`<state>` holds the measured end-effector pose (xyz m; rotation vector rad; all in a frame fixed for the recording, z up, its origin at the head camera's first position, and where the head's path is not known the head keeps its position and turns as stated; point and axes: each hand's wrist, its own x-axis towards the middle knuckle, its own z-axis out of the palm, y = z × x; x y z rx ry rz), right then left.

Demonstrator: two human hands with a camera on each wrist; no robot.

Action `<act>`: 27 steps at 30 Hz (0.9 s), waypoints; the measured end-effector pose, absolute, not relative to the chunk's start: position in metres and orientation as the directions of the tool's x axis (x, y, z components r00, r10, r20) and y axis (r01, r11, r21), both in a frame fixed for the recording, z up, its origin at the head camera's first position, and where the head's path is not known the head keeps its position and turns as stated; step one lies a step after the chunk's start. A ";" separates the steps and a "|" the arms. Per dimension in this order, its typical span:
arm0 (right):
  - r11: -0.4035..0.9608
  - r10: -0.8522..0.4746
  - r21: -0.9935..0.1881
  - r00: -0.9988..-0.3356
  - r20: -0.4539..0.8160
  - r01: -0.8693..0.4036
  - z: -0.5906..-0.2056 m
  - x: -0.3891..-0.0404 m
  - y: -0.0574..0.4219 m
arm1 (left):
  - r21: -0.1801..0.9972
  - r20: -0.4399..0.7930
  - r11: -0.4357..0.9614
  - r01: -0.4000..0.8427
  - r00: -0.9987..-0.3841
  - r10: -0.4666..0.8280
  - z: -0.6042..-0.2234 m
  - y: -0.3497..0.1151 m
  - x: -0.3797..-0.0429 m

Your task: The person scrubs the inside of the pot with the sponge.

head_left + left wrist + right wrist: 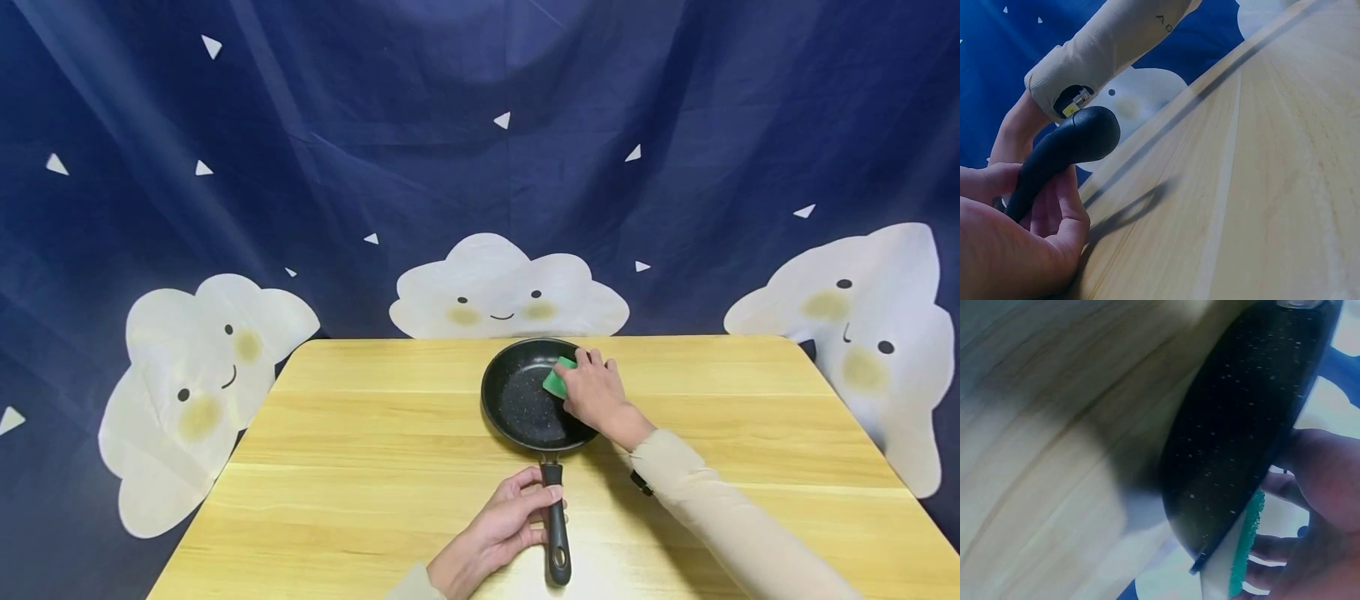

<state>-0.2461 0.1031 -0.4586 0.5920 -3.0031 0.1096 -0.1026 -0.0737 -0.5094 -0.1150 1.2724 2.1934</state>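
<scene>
A black frying pan (521,404) with a speckled inside is near the middle of the table's far half, its handle (557,542) pointing toward me. My left hand (504,521) grips that handle, thumb on top and fingers beneath. In the left wrist view, the handle's end (1094,132) stands above the tabletop and casts a shadow. My right hand (596,392) holds a sponge (557,383) over the right inner side of the pan. The right wrist view shows the sponge's green scouring layer (1247,547) toward the fingers and its white layer by the pan's rim.
The light wooden table (360,467) ends just behind the pan. A dark blue curtain (420,167) with smiling white clouds and small white shapes hangs beyond it. A small dark device (642,482) sits under my right wrist.
</scene>
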 end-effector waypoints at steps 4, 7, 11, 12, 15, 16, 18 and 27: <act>0.918 -0.389 -0.061 -0.920 0.052 -0.392 -0.453 -0.243 0.104 | 0.765 -0.346 -0.370 -0.527 -0.821 0.453 -0.509 -0.074 -0.102; 0.912 -0.403 -0.065 -0.915 0.034 -0.404 -0.449 -0.240 0.105 | 0.764 -0.344 -0.373 -0.527 -0.821 0.455 -0.509 -0.075 -0.102; 0.901 -0.424 -0.091 -0.906 0.018 -0.423 -0.445 -0.237 0.108 | 0.760 -0.345 -0.378 -0.528 -0.821 0.454 -0.510 -0.074 -0.101; 0.899 -0.428 -0.103 -0.904 0.011 -0.427 -0.444 -0.237 0.109 | 0.759 -0.346 -0.378 -0.529 -0.821 0.454 -0.510 -0.074 -0.101; 0.887 -0.445 -0.142 -0.895 -0.010 -0.439 -0.441 -0.235 0.112 | 0.759 -0.351 -0.375 -0.532 -0.820 0.453 -0.510 -0.074 -0.101; 0.884 -0.450 -0.153 -0.893 -0.017 -0.442 -0.440 -0.235 0.113 | 0.760 -0.352 -0.373 -0.533 -0.819 0.453 -0.510 -0.074 -0.102; 0.879 -0.457 -0.171 -0.889 -0.031 -0.446 -0.437 -0.233 0.114 | 0.761 -0.352 -0.370 -0.532 -0.819 0.453 -0.509 -0.074 -0.102; 0.852 -0.504 -0.207 -0.861 -0.073 -0.481 -0.432 -0.229 0.116 | 0.750 -0.361 -0.373 -0.546 -0.811 0.461 -0.508 -0.076 -0.103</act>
